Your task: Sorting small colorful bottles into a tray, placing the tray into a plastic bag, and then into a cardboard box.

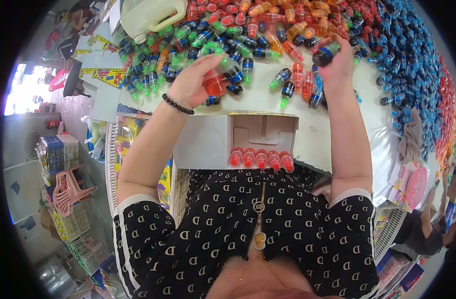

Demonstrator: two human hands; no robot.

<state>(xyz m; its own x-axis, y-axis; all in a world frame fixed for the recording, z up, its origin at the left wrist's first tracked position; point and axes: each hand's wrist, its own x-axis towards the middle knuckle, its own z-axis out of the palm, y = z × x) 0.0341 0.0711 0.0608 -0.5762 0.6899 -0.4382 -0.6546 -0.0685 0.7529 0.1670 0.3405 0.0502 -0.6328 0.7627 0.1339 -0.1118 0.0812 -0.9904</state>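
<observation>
My left hand (195, 79), a dark bead bracelet at its wrist, is closed around small bottles at the pile's near edge. A red bottle (214, 83) and a green bottle with a dark band (232, 71) show past its fingers. My right hand (340, 60) grips a small green bottle with a dark end (326, 54), raised over the table at the right. Between my forearms an open white carton (203, 142) lies close to my body. One row of small red bottles (261, 159) sits inside it, along the near side.
Loose green, red and orange bottles (298, 20) cover the far part of the white table (312, 137). Blue bottles (402, 65) are heaped at the right. A pale plastic jug (155, 17) stands at the far left, near flat printed cartons (101, 74). A grey cloth (412, 134) lies at the right.
</observation>
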